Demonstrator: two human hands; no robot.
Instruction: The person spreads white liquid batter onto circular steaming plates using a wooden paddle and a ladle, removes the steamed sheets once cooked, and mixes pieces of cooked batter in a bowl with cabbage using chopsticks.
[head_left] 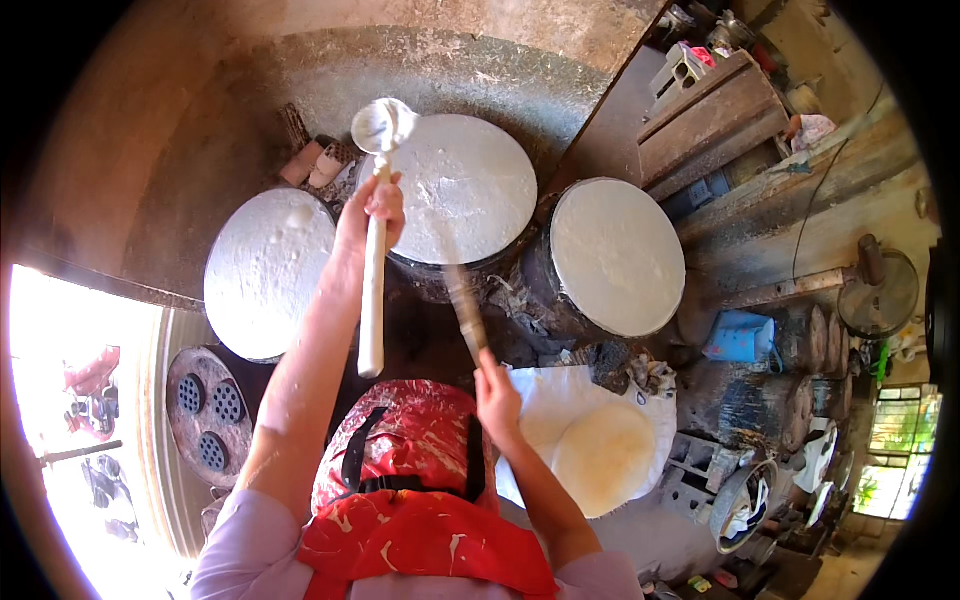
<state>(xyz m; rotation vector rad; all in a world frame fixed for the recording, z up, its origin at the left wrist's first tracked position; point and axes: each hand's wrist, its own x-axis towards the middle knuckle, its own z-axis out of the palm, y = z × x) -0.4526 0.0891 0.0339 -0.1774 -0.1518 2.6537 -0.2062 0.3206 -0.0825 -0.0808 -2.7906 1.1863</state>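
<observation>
My left hand (372, 212) is wrapped round the long pale handle of a ladle (371, 310). Its batter-smeared round bowl points up, in front of the middle drum (470, 180). My right hand (497, 402) is closed round a thin stick-like tool (464, 300). Motion smears the tool's far end, which overlaps the near part of the middle drum's white top; I cannot tell whether it touches. That top looks wet and wrinkled near its centre. A left drum (270, 275) and a right drum (618, 258) have similar white round tops.
A pale brown disc (604, 458) lies on white cloth (540, 395) at lower right. Left stands a round plate with perforated briquettes (212, 450). A blue jug (738, 335), grey blocks (690, 465) and a basket (742, 510) are at right. A wall (440, 60) rises behind the drums.
</observation>
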